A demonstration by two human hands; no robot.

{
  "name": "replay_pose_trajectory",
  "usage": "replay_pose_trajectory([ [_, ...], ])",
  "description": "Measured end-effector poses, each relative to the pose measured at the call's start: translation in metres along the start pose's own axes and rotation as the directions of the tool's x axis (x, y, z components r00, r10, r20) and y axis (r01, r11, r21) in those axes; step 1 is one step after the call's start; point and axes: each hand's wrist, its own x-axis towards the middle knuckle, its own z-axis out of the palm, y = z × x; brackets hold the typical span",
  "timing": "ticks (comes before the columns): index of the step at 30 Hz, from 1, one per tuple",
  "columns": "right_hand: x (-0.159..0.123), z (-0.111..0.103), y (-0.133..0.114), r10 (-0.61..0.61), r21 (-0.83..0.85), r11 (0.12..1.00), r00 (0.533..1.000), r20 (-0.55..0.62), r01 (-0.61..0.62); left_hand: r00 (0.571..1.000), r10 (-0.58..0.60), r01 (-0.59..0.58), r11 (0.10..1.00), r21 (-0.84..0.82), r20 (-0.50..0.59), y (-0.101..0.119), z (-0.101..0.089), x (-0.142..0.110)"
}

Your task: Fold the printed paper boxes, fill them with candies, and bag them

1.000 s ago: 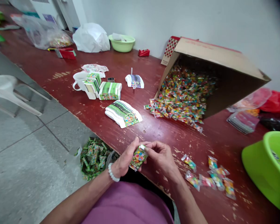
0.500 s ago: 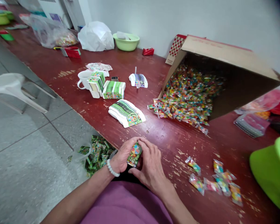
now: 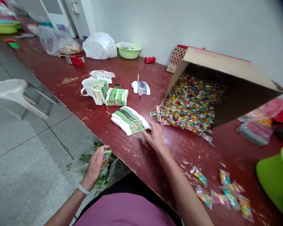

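Observation:
My left hand [image 3: 95,166] is low at the table's front edge, over a clear plastic bag [image 3: 81,164] of green printed packets. Its fingers are stretched out, and a brighter green packet [image 3: 106,159] shows just beside them, apparently loose. On the table, my right hand [image 3: 155,135] has thumb and fingertips at the right corner of a fanned stack of flat green printed cartons [image 3: 129,121], gripping the edge of the top one. Behind that stack stand banded bundles of green cartons [image 3: 117,96], beside a white mug [image 3: 88,86].
A tipped cardboard box [image 3: 228,59] spills wrapped candies [image 3: 186,103] onto the red table [image 3: 141,157]. Several loose candies [image 3: 226,191] lie at right near a green bucket [image 3: 273,179]. Purple printed cartons [image 3: 141,88] lie farther back. A white stool [image 3: 9,89] stands left on the floor.
My hands have parted from the small green packet they held together. The left went down and left over the bag; the right reached forward to the flat carton stack.

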Motion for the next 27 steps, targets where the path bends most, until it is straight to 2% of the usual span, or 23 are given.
replay_pose_trajectory([
  [4,0.019,0.016,-0.001,0.165,-0.180,0.970,0.986,-0.020,-0.166,0.993,0.067,-0.040,0.966,0.254,-0.096,-0.028,-0.011,0.015],
  [8,0.012,0.030,-0.004,0.221,-0.193,0.952,0.970,-0.106,-0.238,0.974,0.191,-0.137,0.927,0.349,-0.124,-0.037,-0.016,0.022],
  [11,0.008,0.036,0.002,0.220,-0.132,0.961,0.961,-0.169,-0.243,0.954,0.258,-0.189,0.911,0.366,-0.151,-0.027,-0.014,0.022],
  [15,0.008,0.037,0.010,0.208,-0.099,0.970,0.970,-0.128,-0.221,0.890,0.422,-0.342,0.868,0.361,-0.173,0.006,-0.003,0.023],
  [18,0.011,0.036,0.011,0.224,-0.149,0.959,0.967,-0.123,-0.241,0.856,0.494,-0.426,0.841,0.334,-0.151,0.029,0.008,0.030],
  [23,0.014,0.033,0.007,0.263,-0.124,0.953,0.958,-0.110,-0.276,0.851,0.499,-0.439,0.846,0.302,-0.161,0.045,0.008,0.043],
  [27,0.012,0.032,0.007,0.333,0.170,0.936,0.931,-0.151,-0.307,0.863,0.474,-0.426,0.869,0.252,-0.177,0.044,0.002,0.048],
])
